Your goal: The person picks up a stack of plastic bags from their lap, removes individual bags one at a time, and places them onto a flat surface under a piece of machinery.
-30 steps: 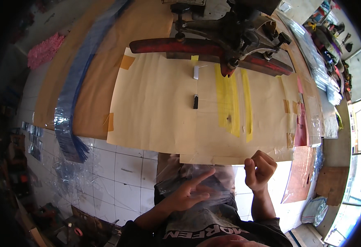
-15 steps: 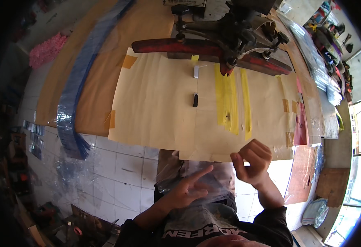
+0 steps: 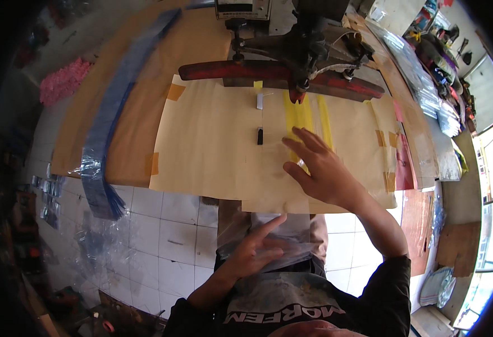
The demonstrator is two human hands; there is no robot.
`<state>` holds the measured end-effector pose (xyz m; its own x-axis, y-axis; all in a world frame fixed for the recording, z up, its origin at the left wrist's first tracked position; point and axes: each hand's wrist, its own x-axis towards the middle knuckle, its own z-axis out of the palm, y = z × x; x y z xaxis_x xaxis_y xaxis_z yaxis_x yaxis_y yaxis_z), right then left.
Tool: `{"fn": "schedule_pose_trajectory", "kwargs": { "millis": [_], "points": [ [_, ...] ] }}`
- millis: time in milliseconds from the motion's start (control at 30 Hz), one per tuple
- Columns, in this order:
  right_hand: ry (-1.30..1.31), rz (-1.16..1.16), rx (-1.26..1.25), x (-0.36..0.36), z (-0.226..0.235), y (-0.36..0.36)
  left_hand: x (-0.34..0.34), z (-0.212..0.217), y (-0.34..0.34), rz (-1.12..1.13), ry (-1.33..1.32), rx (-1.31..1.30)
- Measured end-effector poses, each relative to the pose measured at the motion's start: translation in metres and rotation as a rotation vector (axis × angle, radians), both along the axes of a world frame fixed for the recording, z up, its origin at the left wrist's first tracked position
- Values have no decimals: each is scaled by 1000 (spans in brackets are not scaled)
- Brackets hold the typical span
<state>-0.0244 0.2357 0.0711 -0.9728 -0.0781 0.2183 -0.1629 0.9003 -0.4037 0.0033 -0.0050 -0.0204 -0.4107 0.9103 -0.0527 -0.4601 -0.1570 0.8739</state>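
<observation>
My right hand (image 3: 328,177) reaches over the tan paper sheet (image 3: 207,140) on the table, its fingers spread and slightly blurred, partly covering the yellow tape strips (image 3: 300,115). Below the table's near edge is my left hand (image 3: 253,255), index finger stretched out and fingers apart. Thin clear plastic film (image 3: 297,224) hangs against that hand, over my lap and up to the paper's edge; whether the left fingers pinch it is hard to see. Left of the yellow strips, a small black piece (image 3: 260,136) and a small silver piece (image 3: 259,101) sit on the paper.
A machine with a long red-edged pressing bar (image 3: 235,70) stands across the far side of the paper. Bundled blue plastic strips (image 3: 97,163) drape over the table's left edge. Stacked clear plastic (image 3: 409,70) lies at the far right, and a pink pile (image 3: 64,81) at far left.
My right hand has moved forward from the table's near edge onto the paper, and its curled fingers have spread. The left hand stays low, and clear film now shows up to the paper's edge.
</observation>
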Motion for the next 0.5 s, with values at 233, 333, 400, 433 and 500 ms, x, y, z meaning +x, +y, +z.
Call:
{"fn": "schedule_pose_trajectory", "kwargs": {
  "millis": [233, 333, 400, 433, 500],
  "points": [
    [-97, 43, 83, -14, -5, 3, 9, 5, 28, -35, 56, -38],
    [-49, 19, 291, -13, -10, 5, 12, 2, 38, -20, 59, 64],
    [17, 8, 367, -3, -15, 0, 17, 10, 33, -172, 179, -46],
    [14, 11, 368, 5, -16, -4, 18, 2, 29, -169, 175, -45],
    [15, 13, 321, 25, -10, -13, 22, -19, 15, -137, 1043, 199]
  ]
}}
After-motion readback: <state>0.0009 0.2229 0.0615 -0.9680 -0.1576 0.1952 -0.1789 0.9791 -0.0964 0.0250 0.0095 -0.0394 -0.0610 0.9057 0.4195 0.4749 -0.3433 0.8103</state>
